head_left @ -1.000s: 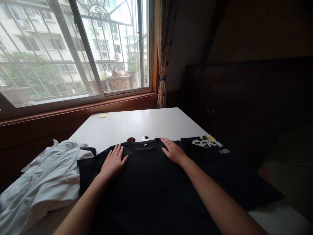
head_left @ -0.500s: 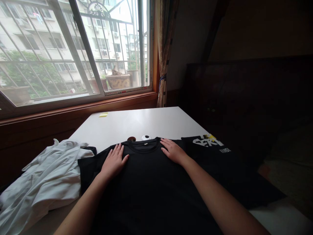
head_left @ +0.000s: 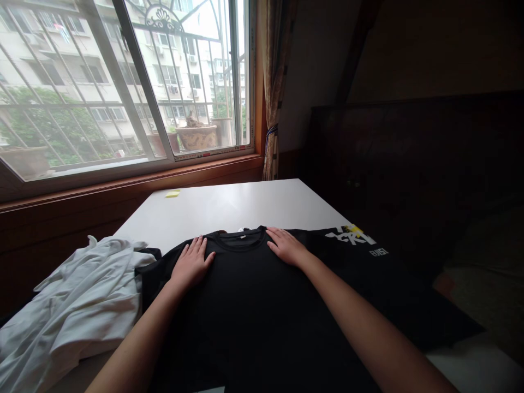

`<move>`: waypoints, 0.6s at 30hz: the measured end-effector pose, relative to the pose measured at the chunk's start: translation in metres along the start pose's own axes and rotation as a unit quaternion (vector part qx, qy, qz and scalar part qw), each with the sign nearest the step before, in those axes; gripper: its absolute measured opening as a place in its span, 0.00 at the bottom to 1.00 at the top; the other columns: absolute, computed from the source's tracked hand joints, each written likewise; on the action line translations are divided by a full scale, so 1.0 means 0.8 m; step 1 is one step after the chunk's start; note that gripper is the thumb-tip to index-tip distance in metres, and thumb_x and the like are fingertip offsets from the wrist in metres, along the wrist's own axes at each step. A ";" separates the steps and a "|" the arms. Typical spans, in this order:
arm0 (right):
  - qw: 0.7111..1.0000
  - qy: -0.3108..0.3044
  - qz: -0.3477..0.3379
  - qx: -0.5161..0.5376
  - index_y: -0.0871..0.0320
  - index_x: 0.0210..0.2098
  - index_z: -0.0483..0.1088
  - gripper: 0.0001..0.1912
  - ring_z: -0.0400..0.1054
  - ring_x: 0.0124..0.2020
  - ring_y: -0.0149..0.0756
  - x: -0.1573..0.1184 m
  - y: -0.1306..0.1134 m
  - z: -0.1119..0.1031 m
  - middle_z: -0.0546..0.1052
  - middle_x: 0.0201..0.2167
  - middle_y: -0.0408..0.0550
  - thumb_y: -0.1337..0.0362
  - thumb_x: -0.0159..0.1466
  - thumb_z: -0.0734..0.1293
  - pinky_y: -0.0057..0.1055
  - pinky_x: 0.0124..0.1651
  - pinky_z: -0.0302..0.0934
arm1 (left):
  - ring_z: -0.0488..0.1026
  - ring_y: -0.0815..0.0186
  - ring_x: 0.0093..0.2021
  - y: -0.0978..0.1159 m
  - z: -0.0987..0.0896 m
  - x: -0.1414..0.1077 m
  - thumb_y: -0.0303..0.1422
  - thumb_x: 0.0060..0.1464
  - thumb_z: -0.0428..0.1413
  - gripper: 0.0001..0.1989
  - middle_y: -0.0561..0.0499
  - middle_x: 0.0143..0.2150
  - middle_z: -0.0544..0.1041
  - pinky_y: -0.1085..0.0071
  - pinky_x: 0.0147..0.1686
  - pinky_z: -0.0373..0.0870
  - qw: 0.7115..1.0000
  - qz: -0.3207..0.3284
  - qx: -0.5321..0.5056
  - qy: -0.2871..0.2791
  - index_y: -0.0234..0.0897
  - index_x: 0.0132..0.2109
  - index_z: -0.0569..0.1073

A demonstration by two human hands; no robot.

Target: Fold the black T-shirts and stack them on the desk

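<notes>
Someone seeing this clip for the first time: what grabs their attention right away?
Probably the bright barred window at upper left. Then the black T-shirt spread centrally on the white table, left hand and right hand flat near its collar, beside crumpled white cloth.

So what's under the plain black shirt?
The white table extends beyond the plain black shirt; a round white item peeks out past its collar, partly covered. What else lies underneath is hidden.
</notes>
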State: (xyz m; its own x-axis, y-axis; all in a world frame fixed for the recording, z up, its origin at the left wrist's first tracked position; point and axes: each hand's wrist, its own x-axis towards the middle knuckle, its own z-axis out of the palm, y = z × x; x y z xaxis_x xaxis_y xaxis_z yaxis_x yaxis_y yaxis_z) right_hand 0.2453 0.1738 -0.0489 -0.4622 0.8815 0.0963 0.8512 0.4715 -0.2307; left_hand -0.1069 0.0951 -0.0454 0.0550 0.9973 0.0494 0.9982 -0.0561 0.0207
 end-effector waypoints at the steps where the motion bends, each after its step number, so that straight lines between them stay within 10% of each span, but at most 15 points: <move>1: 1.000 0.000 0.000 0.000 0.58 0.71 0.54 0.34 0.47 0.73 0.41 0.005 0.001 0.001 0.55 0.73 0.48 0.49 0.71 0.51 0.40 0.74 0.38 | 0.41 0.56 0.75 -0.001 0.000 0.004 0.53 0.68 0.34 0.38 0.45 0.76 0.46 0.56 0.71 0.42 1.000 -0.001 0.000 0.000 0.32 0.73 0.51; 18: 1.000 0.007 -0.012 -0.004 0.59 0.70 0.56 0.34 0.48 0.72 0.43 0.076 0.025 0.004 0.56 0.72 0.50 0.49 0.70 0.52 0.40 0.73 0.39 | 0.40 0.57 0.75 -0.018 0.003 0.075 0.54 0.68 0.33 0.39 0.46 0.76 0.43 0.56 0.72 0.42 1.000 -0.015 -0.003 -0.003 0.32 0.74 0.50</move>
State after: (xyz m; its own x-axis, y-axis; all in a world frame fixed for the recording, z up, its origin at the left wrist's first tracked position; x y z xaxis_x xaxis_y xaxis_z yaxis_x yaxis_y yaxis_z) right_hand 0.2331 0.2366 -0.0505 -0.4797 0.8699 0.1149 0.8414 0.4932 -0.2208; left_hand -0.1181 0.1562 -0.0452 0.0262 0.9987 0.0426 0.9992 -0.0274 0.0274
